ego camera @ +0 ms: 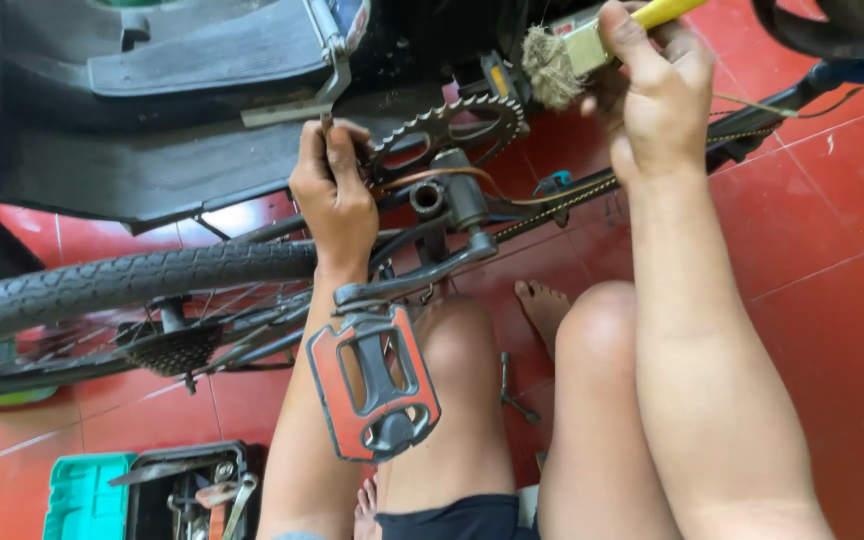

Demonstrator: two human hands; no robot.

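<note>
Left hand (334, 195) is closed in a grip on the bike frame just left of the chainring (449, 135), fingers curled round a thin metal part right at the toothed edge (can't tell exactly which tube, the fist hides it). Right hand (652, 95) is closed round the yellow handle of a brush (577, 55); worn, frayed bristles point left and sit just above and right of the chainring teeth, near them, contact not clear.

Bike is lying across the view. Chainring is bare metal with cutouts, centre top. Crank arm (422, 275) runs down-left from the bottom bracket to a red and black pedal (374, 385), which hangs in front of the person's left knee. Chain (562, 200) runs from the chainring off to the right, under the right wrist. A brownish cable curves past the bracket.

Rear tyre (122, 280) crosses the left half, black with fine tread. Cassette (174, 350) sits below it behind the spokes. Black plastic body of a larger vehicle (152, 110) fills the top left, behind the bike.

Floor (832, 280) is red tile. Person sits on it, bare legs forward, one bare foot (542, 310) showing between the knees. Open tool case (152, 495), green edge and black tray with metal tools, bottom left on the floor.
</note>
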